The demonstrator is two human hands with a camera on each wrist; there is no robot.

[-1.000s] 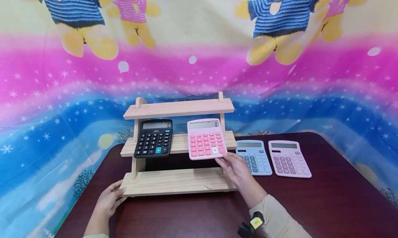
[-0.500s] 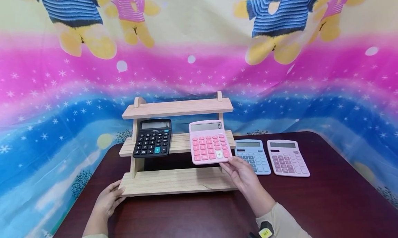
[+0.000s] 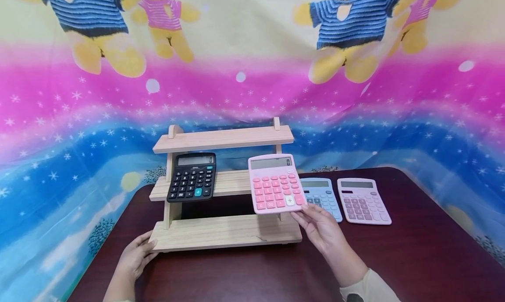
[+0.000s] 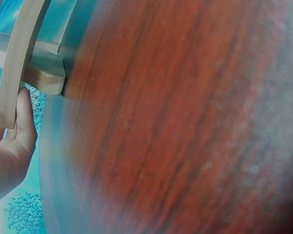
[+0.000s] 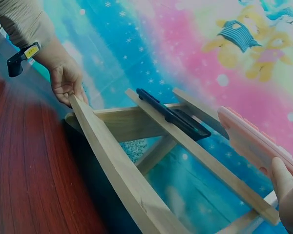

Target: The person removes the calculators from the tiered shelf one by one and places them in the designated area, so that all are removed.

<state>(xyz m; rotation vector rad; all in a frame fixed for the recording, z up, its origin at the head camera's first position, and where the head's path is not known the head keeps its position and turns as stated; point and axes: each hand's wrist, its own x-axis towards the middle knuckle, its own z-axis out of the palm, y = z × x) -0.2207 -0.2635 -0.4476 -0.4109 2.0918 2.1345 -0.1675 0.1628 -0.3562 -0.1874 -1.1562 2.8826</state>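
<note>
My right hand [image 3: 321, 227] pinches a pink calculator [image 3: 276, 183] by its lower right corner, face toward me, in front of the shelf's right side. In the right wrist view the pink calculator [image 5: 254, 141] shows edge-on, with my thumb along it. The left end of the wooden three-tier shelf's [image 3: 225, 234] bottom board is gripped by my left hand [image 3: 136, 254]; the left wrist view shows fingers [image 4: 25, 117] either side of that board [image 4: 14, 68]. A black calculator [image 3: 192, 177] leans on the middle tier at the left.
On the dark red-brown table [image 3: 426, 249], right of the shelf, lie a blue calculator [image 3: 325, 197], partly covered by the pink one, and a pale pink-lilac calculator [image 3: 364, 201]. A patterned cloth [image 3: 244, 96] hangs behind the table.
My right hand has drawn the pink calculator to the right and downward, closer to me, so it now overlaps the blue one. The left hand keeps its hold on the shelf.
</note>
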